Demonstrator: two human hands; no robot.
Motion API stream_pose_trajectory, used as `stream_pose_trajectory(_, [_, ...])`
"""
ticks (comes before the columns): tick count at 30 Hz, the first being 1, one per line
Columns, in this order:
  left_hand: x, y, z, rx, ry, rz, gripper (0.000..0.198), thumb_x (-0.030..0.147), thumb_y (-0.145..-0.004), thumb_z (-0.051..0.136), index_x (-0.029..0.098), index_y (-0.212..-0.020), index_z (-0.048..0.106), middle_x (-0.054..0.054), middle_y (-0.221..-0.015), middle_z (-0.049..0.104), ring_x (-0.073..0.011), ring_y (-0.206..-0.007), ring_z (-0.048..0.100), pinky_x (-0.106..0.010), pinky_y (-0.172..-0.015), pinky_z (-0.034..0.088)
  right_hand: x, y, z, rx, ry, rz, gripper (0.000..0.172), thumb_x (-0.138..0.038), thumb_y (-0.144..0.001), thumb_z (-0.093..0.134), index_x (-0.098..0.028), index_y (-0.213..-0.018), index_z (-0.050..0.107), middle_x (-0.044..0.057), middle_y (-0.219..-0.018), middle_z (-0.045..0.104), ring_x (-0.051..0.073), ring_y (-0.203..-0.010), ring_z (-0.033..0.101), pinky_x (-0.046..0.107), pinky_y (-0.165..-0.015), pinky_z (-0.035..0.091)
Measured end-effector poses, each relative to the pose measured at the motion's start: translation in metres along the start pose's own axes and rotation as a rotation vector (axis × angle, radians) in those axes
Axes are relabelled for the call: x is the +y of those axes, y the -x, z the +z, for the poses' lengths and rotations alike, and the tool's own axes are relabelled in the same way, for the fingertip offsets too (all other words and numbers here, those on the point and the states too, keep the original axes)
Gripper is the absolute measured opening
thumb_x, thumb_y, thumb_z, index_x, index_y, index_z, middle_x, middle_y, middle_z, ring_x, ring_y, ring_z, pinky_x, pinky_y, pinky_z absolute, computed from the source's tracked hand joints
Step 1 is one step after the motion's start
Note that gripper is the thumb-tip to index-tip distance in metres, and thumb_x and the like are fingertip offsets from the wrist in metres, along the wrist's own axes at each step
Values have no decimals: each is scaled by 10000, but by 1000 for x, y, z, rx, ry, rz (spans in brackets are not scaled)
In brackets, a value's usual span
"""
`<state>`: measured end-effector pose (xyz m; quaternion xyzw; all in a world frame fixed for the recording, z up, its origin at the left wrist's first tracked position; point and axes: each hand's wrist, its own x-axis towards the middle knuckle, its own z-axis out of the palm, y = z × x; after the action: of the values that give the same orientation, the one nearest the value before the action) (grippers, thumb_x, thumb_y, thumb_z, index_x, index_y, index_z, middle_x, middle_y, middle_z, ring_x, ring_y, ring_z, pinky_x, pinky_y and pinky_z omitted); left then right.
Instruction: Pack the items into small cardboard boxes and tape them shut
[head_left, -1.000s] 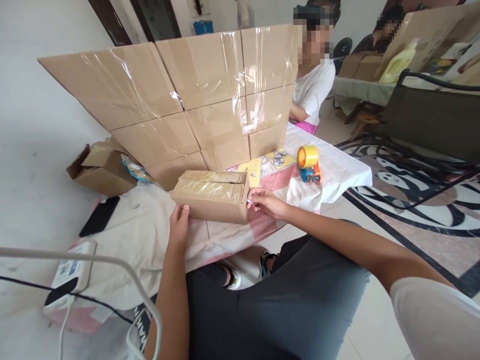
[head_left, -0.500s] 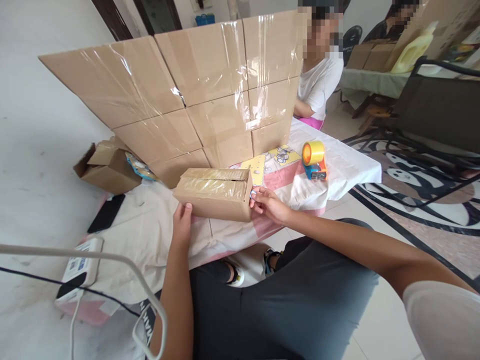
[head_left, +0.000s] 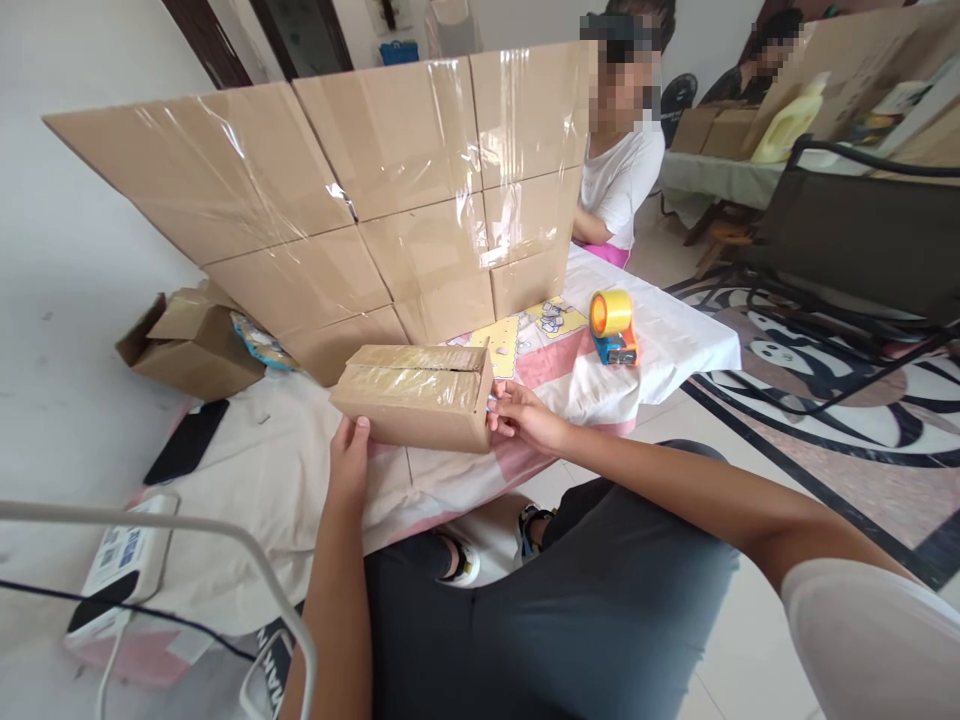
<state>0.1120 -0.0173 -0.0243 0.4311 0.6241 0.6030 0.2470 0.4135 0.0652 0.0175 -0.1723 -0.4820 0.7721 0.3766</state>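
Note:
A small brown cardboard box (head_left: 416, 395), taped along its top, lies on a low table (head_left: 300, 470) covered with a white and pink cloth. My left hand (head_left: 349, 460) rests against the box's near left corner, fingers closed on its edge. At the box's right end my right hand (head_left: 517, 415) pinches something small and pale that I cannot make out. A tape dispenser (head_left: 613, 327) with a yellow roll stands on the cloth to the right, apart from both hands.
A big flat sheet of taped-together cardboard (head_left: 375, 200) stands behind the box. An open carton (head_left: 184, 345) and a black phone (head_left: 186, 455) lie at the left. A person in a white shirt (head_left: 622, 180) sits beyond the table. A dark chair (head_left: 862, 235) stands at right.
Both hands stay at the box's ends. My right hand's fingers have shifted slightly at the box's right end. The view has swayed a little.

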Motion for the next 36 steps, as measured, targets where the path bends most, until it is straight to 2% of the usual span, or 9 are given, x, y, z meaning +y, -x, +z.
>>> stream_pose_trajectory(3, [2,0,3,42,55,-69,569,629,-873,623,222,-1270,642,-122,-1351,642,-312,-1248,607,-448,-971,586,0,0,-1,0,15,6,457,-382,-787,804,-237,-786,371,-80,-503,576,51,-386,289,232,-443,144])
stream_pose_trajectory(7, [6,2,6,50,91,-66,562,626,-876,624,232,-1275,649,-116,-1372,632,-320,-1305,568,-442,-999,575,1,0,-6,-33,108,79,466,-483,-830,760,-226,-699,394,-113,-406,389,56,-381,258,232,-441,162])
stream_pose_trajectory(13, [8,3,6,53,91,-16,568,619,-903,595,234,-1319,637,-115,-1373,636,-312,-1313,566,-445,-1069,529,-9,-4,-16,-95,329,181,431,-574,-828,709,-202,-733,513,-95,-438,436,57,-387,303,223,-446,212])
stream_pose_trajectory(17, [4,0,4,41,55,2,581,628,-903,588,214,-1308,638,-121,-1391,630,-314,-1349,537,-466,-1137,458,-18,-8,-16,-86,431,195,438,-590,-789,724,-182,-734,576,-78,-438,460,61,-400,339,210,-440,195])
stream_pose_trajectory(20, [1,-2,3,54,46,5,553,628,-889,608,202,-1236,672,-124,-1375,641,-312,-1363,522,-463,-1186,396,-17,-10,-15,-63,468,203,485,-631,-800,701,-180,-679,570,-77,-422,433,55,-391,338,204,-426,188])
stream_pose_trajectory(23, [-2,-4,3,65,65,-4,548,631,-892,598,202,-1226,666,-131,-1375,639,-306,-1348,539,-455,-1166,418,-15,-11,-14,-58,500,252,579,-721,-810,637,-183,-620,533,-61,-442,445,56,-381,355,201,-401,202])
stream_pose_trajectory(27, [-2,-4,4,50,93,-13,571,621,-878,623,190,-1251,656,-134,-1406,620,-303,-1372,519,-452,-1180,402,-22,-11,-18,-120,541,313,604,-747,-786,652,-166,-642,572,-37,-483,495,63,-415,408,188,-407,237])
stream_pose_trajectory(31, [4,-2,6,46,121,-37,602,632,-851,649,180,-1249,656,-146,-1405,622,-331,-1355,535,-498,-1173,414,-27,-9,-20,-198,551,365,611,-757,-774,665,-154,-692,617,-75,-430,406,42,-402,294,184,-415,194])
stream_pose_trajectory(36, [6,-1,6,60,125,-35,576,622,-844,663,178,-1211,678,-140,-1389,635,-333,-1364,527,-510,-1201,378,-24,-9,-20,-101,527,433,630,-770,-752,679,-172,-619,535,-105,-429,307,25,-399,196,181,-401,133])
